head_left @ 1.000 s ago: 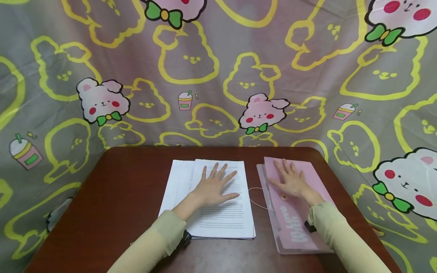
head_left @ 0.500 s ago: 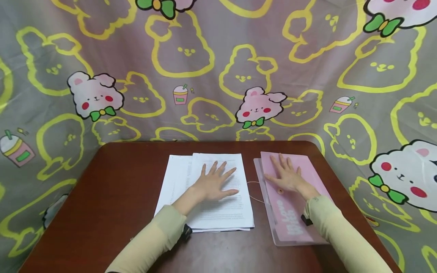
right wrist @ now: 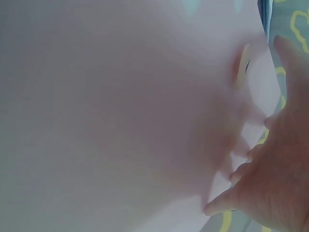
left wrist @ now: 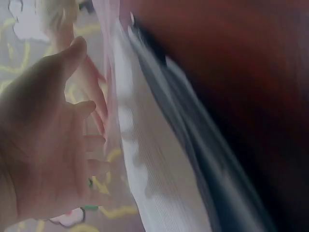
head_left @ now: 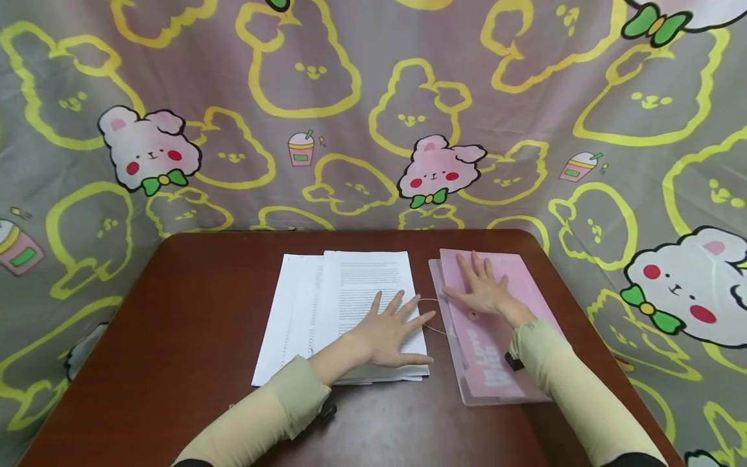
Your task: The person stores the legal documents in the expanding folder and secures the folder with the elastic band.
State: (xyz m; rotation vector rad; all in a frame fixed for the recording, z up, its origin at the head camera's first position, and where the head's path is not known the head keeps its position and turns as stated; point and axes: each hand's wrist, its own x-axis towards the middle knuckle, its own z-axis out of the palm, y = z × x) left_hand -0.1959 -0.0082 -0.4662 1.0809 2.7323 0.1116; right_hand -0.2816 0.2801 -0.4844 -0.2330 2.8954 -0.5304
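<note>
In the head view, a pink folder (head_left: pixel 493 340) is laid on the brown table (head_left: pixel 187 311). To the folder's left a paper stack (head_left: pixel 344 298) is placed, its sheets unevenly squared. Over the stack, left of the folder, the left hand (head_left: pixel 388 334) is held with fingers spread, nothing grasped. Over the folder's upper part, the right hand (head_left: pixel 486 290) is likewise spread, nothing gripped. Behind the folder a printed cloth (head_left: pixel 338 139) is hung.

In the left wrist view, the left hand is seen apart from the papers, onto which shadow is cast.

In the right wrist view, the palm is raised off the folder; fingertip contact cannot be told.
</note>
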